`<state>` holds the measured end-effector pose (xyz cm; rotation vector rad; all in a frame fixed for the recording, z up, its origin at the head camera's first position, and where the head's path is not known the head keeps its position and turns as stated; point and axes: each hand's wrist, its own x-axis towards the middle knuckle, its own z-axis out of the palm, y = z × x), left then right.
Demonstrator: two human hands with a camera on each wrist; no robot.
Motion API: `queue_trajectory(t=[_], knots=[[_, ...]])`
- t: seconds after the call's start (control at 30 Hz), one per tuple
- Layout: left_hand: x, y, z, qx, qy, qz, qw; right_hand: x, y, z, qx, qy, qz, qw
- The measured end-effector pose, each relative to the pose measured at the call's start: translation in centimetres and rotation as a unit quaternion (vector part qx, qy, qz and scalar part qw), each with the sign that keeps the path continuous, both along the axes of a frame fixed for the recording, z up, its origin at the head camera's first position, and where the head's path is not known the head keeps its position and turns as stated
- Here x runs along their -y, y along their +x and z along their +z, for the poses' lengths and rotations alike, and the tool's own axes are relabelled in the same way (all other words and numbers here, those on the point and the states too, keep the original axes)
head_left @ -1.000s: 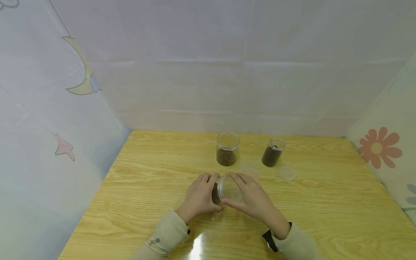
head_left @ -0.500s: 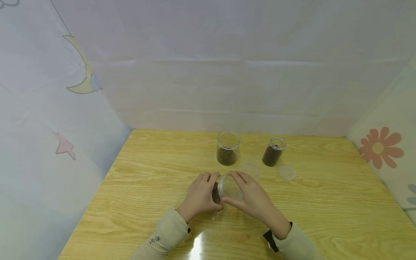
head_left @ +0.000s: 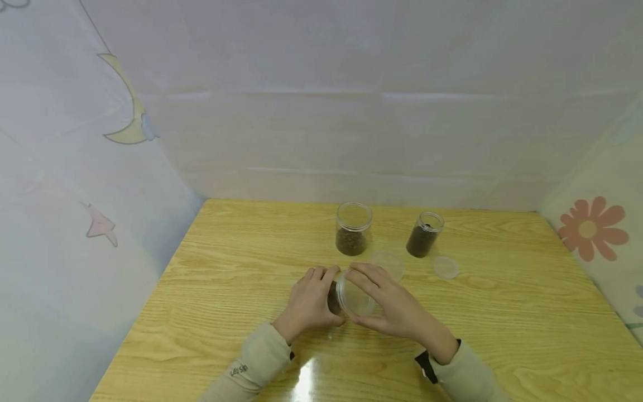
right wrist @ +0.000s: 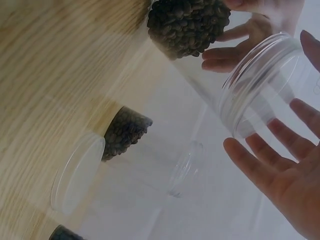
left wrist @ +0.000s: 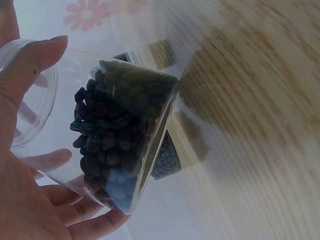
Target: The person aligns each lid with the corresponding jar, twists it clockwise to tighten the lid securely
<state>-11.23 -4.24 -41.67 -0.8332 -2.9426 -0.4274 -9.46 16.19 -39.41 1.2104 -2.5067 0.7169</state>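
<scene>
In the head view a clear jar (head_left: 334,301) of dark beans, like coffee beans, is held tilted low over the table, its mouth end facing right. My left hand (head_left: 312,301) grips its body; in the left wrist view the thumb (left wrist: 47,54) lies near the threaded neck and the fingers curve beneath. My right hand (head_left: 394,301) has its fingers and thumb spread round the rim of what looks like a clear lid (right wrist: 265,85) on the mouth. The beans (left wrist: 117,135) have slid toward the jar's base.
Behind the hands stand a wide clear jar (head_left: 354,237) and a narrower one (head_left: 424,237), both partly full of dark contents and uncovered. A larger translucent lid (head_left: 390,262) and a smaller one (head_left: 445,267) lie on the wooden table (head_left: 241,245). Wall sheets enclose the table.
My right hand has shifted slightly right around the rim, its thumb lower and more to the right. My left hand and the jar have stayed nearly in place.
</scene>
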Motion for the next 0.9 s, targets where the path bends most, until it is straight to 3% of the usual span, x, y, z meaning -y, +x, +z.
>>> queue_trajectory(t=[0.37,0.9], knots=[[-0.02,0.02,0.0,-0.003,-0.009,0.001,1.0,-0.27,-0.38,-0.07,0.007,-0.004,0.014,0.9999],[-0.07,-0.03,0.1,-0.007,-0.012,-0.004,0.9999,-0.01,-0.39,0.02,0.005,-0.005,-0.015,0.9999]])
